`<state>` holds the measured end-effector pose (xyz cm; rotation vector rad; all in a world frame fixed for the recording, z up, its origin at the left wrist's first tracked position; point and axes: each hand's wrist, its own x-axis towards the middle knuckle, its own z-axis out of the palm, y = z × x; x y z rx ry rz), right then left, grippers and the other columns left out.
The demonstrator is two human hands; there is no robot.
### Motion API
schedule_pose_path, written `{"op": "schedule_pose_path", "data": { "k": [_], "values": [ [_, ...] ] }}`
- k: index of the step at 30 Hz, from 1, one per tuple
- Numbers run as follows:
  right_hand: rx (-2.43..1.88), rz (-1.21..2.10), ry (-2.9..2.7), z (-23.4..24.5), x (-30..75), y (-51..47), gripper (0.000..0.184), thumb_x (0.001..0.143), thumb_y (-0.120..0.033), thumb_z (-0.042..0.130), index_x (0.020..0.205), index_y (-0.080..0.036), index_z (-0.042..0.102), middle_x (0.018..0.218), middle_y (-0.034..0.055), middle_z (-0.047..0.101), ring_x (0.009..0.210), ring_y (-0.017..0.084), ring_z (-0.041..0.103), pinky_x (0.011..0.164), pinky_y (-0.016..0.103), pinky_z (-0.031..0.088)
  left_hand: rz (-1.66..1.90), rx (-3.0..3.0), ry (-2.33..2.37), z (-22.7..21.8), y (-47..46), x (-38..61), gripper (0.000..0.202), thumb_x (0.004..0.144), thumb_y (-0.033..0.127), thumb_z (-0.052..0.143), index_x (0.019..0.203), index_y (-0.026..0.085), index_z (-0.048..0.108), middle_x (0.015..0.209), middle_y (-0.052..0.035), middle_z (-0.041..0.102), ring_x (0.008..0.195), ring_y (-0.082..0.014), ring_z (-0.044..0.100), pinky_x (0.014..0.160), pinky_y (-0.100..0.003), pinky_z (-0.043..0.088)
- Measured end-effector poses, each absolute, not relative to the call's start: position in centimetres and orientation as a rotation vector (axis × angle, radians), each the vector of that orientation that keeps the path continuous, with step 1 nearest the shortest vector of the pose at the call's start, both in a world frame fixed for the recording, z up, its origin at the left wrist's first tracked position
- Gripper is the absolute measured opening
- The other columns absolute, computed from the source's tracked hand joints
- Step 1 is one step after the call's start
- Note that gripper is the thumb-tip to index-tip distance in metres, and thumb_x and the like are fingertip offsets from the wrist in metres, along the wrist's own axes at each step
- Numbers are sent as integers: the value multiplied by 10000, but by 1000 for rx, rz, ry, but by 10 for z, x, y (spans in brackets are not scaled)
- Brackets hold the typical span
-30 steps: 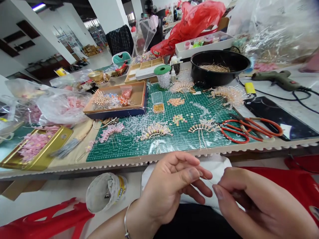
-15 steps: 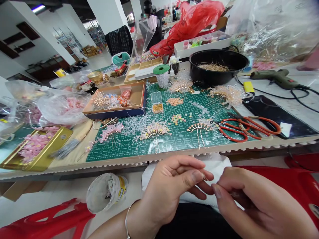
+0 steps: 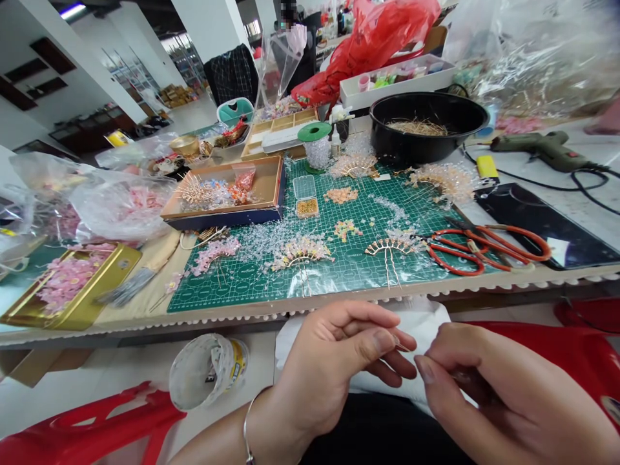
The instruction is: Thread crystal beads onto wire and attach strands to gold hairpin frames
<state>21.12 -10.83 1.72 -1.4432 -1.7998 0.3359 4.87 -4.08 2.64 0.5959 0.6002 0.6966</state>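
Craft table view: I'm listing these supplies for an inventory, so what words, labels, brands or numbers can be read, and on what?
No text can be read.
Yellow label on the white plastic tub: too blurred to read.
Printed markings on the green cutting mat: too small to read.

A craft workshop: beaded hairpins [image 3: 390, 248] on a green cutting mat [image 3: 232, 290], plus a glue gun [image 3: 537, 145].

On the worktop [image 3: 145, 326], a green cutting mat [image 3: 232, 290] spreads across the middle, with orange-handled scissors [image 3: 458, 254] at its right edge. At upper right, a green glue gun [image 3: 537, 147] lies just beyond a black pot [image 3: 426, 145] of straw-like fibres [image 3: 416, 128] — and at lower left sits a gold tin [image 3: 116, 271] of pink flowers [image 3: 65, 281].
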Motion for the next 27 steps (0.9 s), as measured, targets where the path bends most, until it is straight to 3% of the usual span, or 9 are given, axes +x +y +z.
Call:
{"op": "schedule_pose_path", "data": {
  "k": [8,13,16,19,27],
  "values": [
    [-1388,317,-1858,21,211,-103,190,906,-146,512,815,-271,402,570,-62,557,420,114,507,435,244,416,709,645,605,23,-42,48,103,808,194,809,896,177,758,817,-23,783,652,-89,720,612,-157,569],
    [-1317,336,-1942,25,214,-98,136,955,-163,500,864,-259,468,640,-44,640,502,102,597,482,200,463,669,846,698,27,-41,41,107,821,254,798,882,178,753,790,-15,738,679,-84,673,639,-182,546],
    [-1286,326,-2006,19,218,-97,83,976,-167,498,999,-244,519,748,-26,691,591,99,651,556,192,490,573,996,797,32,-39,37,203,821,334,790,809,147,713,715,-16,679,681,-93,630,631,-185,491],
    [-1224,305,-2083,13,222,-99,191,982,-153,493,1163,-212,515,848,8,725,672,120,683,607,218,505,498,1067,806,33,-37,35,250,797,344,802,763,143,657,678,-2,630,641,-86,560,609,-189,431],
    [-1311,386,-2101,16,243,-107,83,963,-185,502,1001,-255,525,751,4,667,585,143,631,516,245,487,619,1296,898,26,-26,19,199,788,217,714,664,170,566,597,39,490,543,-75,381,507,-203,294]
  ]
}}
